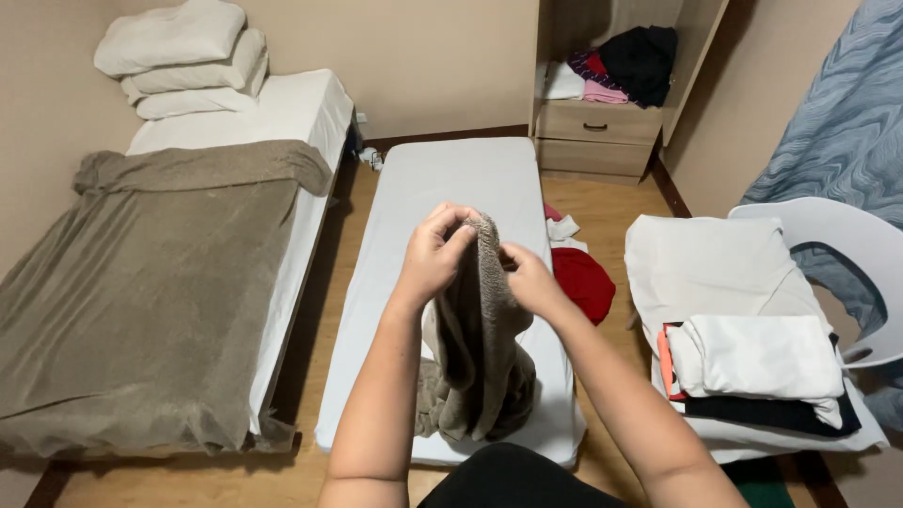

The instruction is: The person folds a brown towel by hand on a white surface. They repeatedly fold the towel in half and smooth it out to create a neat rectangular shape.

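A grey-brown fuzzy towel (pixel 480 348) hangs in front of me over the pale floor mattress (pixel 451 188). My left hand (pixel 435 252) pinches its top edge from the left. My right hand (pixel 529 277) grips the same edge from the right, a little lower. The towel's lower part bunches on the mattress near its front end. Both hands are close together at the middle of the view.
A bed (pixel 141 282) with an olive blanket and stacked pillows (pixel 183 56) fills the left. A white chair (pixel 828 254) at right carries folded white and dark laundry (pixel 752 362). Red cloth (pixel 583 282) lies on the wooden floor. A cabinet (pixel 602 132) with clothes stands behind.
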